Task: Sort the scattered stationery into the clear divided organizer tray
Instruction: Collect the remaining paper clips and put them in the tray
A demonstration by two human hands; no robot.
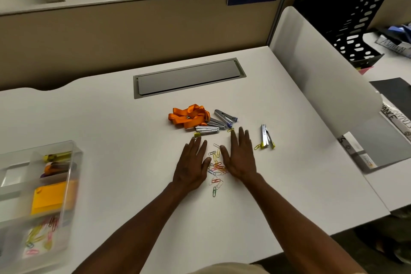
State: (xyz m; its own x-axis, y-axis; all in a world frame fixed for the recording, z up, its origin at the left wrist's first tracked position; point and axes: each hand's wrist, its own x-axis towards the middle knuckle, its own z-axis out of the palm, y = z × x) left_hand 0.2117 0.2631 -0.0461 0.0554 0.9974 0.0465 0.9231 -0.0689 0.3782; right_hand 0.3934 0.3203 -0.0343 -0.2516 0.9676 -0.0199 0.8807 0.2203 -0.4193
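Near the middle of the white desk (111, 118), both hands are lying flat and spread, palms down, bracketing a loose pile of coloured paper clips (216, 168). The left hand (193, 162) is sitting on one side and the right hand (241, 158) on the other, fingers released and gripping nothing, so my guess is they're getting set to corral the clips into one heap rather than picking them up one by one. Just beyond the fingertips, toward the back edge, an orange lanyard (189, 115) is bunched up, touching a few metal staple removers (216, 123), and one more staple remover (265, 137) is lying off toward the right side with a yellow clip (258, 146) beside it. The clear organizer tray (66, 184) is sitting well apart at the left edge, a bit blurred, already holding highlighters, orange sticky notes (50, 198) and some clips in separate sections. Between the pile and the tray the desk is lying bare, so there's plenty of room for sweeping or carrying across. The front edge is closer to the pile than I'd like, so clips pulled that way could be sliding off. The white divider panel (311, 69) is walling off the right edge.
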